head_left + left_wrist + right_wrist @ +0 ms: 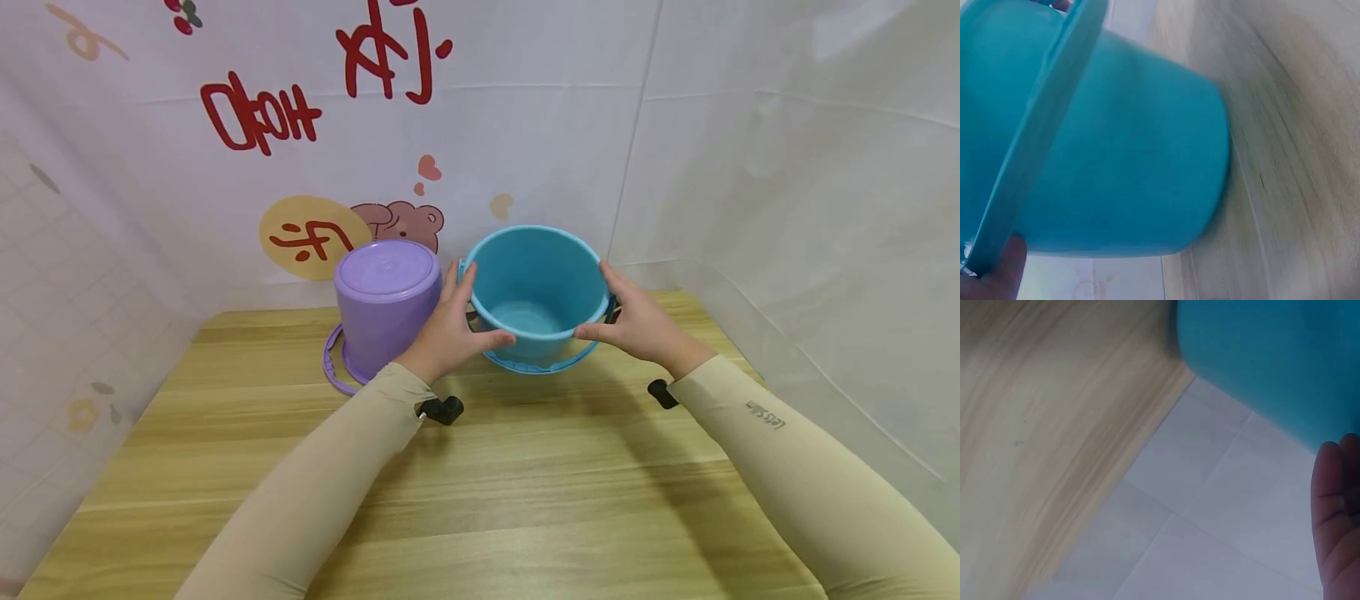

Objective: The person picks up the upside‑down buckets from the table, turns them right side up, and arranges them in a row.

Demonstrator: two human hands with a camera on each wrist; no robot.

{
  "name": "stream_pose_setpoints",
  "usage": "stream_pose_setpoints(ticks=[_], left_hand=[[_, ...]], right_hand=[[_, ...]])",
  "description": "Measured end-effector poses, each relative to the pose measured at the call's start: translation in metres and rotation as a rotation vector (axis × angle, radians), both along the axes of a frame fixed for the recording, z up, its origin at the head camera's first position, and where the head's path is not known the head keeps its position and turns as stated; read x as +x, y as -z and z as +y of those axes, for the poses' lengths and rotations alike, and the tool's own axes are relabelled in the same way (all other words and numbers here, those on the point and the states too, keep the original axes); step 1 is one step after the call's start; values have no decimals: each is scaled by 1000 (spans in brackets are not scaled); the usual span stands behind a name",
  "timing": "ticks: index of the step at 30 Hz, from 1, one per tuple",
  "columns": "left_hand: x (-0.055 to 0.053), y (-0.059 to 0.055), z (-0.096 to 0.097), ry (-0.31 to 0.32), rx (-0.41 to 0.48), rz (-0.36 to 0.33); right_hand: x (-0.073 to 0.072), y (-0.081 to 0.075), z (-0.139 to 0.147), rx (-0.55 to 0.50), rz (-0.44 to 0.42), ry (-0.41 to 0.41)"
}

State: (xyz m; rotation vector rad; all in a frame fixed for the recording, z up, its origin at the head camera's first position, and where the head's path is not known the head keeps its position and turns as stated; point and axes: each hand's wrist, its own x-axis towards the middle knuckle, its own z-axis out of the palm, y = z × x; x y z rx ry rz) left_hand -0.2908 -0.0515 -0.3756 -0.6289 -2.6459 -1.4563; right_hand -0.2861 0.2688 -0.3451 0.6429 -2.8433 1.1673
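Note:
A light blue plastic bucket [534, 262] stands mouth up at the back of the table, its base close to the wood in the left wrist view. The bucket's handle [540, 367] hangs down at the front. My left hand [448, 327] grips the left side of the rim, thumb along the front edge. On the opposite side my right hand [641, 323] holds the rim, with its thumb at the front and fingers along the side. Left of the blue bucket, close to my left hand, a purple bucket [390, 321] sits upside down, its handle [330, 358] resting low around it.
Under both buckets is a wood-grain tabletop [480, 508]. A white printed sheet [540, 158] with red characters and a bear hangs right behind it, and pale sheets close off both sides. Black mounts [442, 409] stick out at the wrists.

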Motion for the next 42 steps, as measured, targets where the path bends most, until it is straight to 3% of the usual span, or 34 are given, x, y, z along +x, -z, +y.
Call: stream_pose_setpoints(ticks=[16, 21, 28, 42], left_hand=[[-3, -1, 7, -44, -46, 27], [-4, 0, 10, -76, -73, 45], [-5, 1, 14, -121, -95, 66], [-8, 7, 20, -167, -76, 85]], right_hand=[[0, 5, -4, 106, 31, 86], [10, 1, -12, 166, 24, 195], [20, 5, -30, 200, 116, 324], [10, 5, -39, 207, 54, 321]])
